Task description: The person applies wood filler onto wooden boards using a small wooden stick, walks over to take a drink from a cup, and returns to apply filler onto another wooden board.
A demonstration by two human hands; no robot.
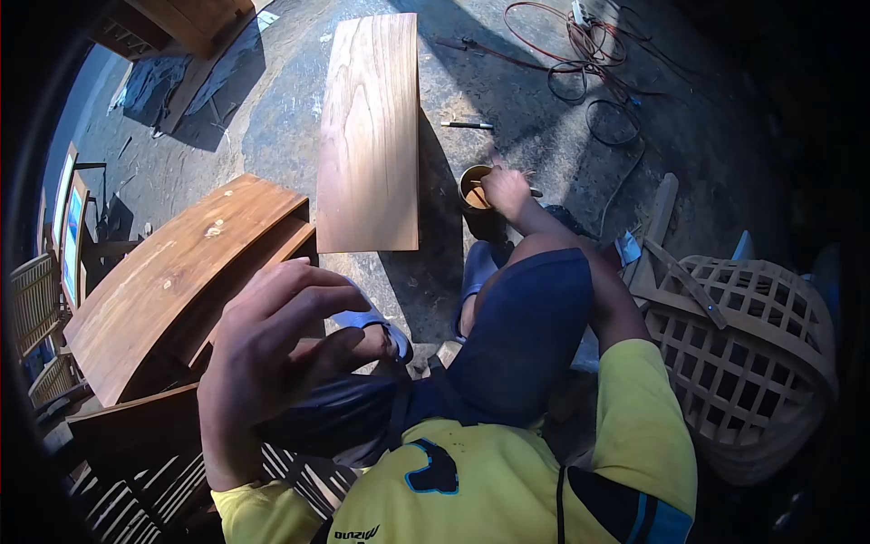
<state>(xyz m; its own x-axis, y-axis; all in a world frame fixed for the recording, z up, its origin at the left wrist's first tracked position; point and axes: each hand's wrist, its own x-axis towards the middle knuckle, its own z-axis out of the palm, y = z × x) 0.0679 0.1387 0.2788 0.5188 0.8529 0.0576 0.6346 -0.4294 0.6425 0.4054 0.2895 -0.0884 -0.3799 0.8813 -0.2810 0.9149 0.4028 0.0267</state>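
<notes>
My right hand (507, 190) reaches down to a round can (473, 201) on the floor, its fingers closed at the rim. Brownish contents show inside the can. Thin stick-like bits poke out by the fingers, but I cannot make out what the hand grips. My left hand (281, 335) is raised above my left leg, fingers curled and apart, holding nothing. Beyond my feet lies a long wooden board (370, 136) with a pale, grained face. A dark pen-like stick (467, 125) rests on the floor between the board and the cables.
A brown wooden furniture piece (195, 258) stands at left. Tangled cables (589, 63) lie at the upper right. A wooden lattice piece (743, 335) and loose wood strips (666, 208) are on my right. More wooden furniture (195, 27) stands at the upper left.
</notes>
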